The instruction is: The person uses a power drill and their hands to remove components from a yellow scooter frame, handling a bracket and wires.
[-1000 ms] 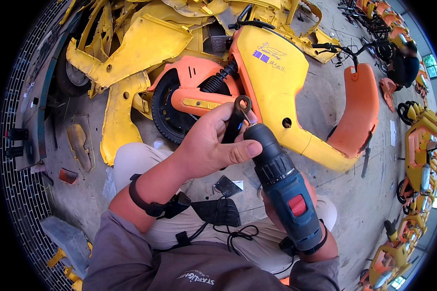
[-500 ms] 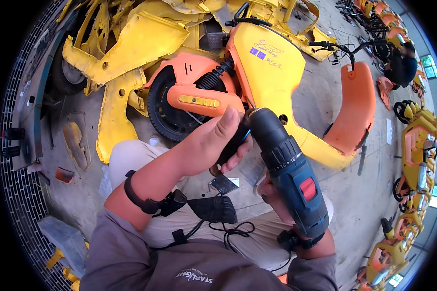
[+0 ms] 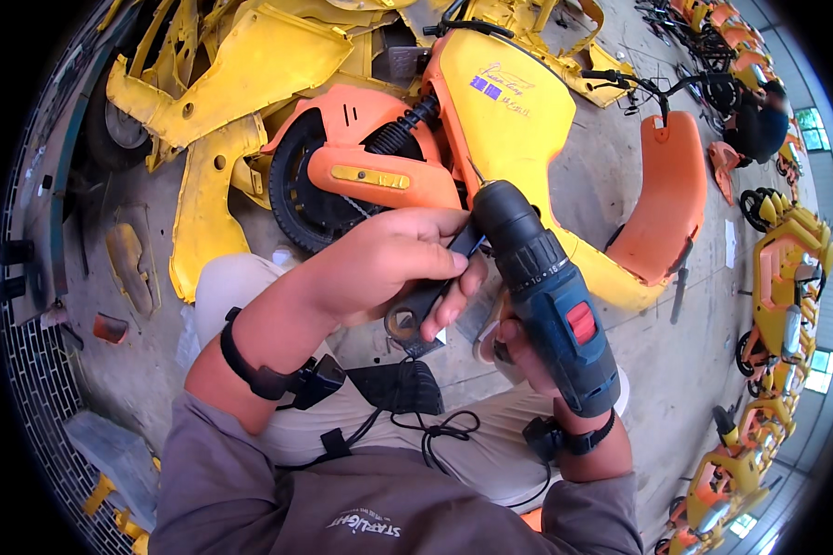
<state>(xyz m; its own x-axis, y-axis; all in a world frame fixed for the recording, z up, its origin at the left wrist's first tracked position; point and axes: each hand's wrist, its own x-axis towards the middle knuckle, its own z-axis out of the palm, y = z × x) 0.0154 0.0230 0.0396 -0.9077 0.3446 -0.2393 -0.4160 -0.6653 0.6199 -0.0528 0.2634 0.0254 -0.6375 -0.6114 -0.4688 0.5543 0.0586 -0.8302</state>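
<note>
My right hand (image 3: pixel 526 356) grips a dark teal and black cordless drill (image 3: pixel 565 319) with a red switch on top. Its thin drill bit (image 3: pixel 478 174) points away from me, toward the scooter. Left of the drill's nose, my left hand (image 3: pixel 379 264) is closed round a flat black bar (image 3: pixel 435 285), thumb pressed on it. A round hole shows at the bar's lower end, and its upper end lies close beside the chuck; whether they touch I cannot tell. Just beyond both hands is a yellow and orange scooter (image 3: pixel 504 92) with its black rear wheel (image 3: pixel 296 190) to the left.
Yellow body panels (image 3: pixel 250 69) are heaped at the far left. A curved orange front panel (image 3: pixel 671 199) stands right of the scooter's body. Several yellow scooters (image 3: pixel 782 291) line the right side. A person (image 3: pixel 762 125) in dark clothes is at the far right. A grey block (image 3: pixel 116 453) lies lower left.
My left thumb has come down from a raised position onto the black bar, whose holed end now shows more. The drill bit is more visible. The whole view has shifted slightly.
</note>
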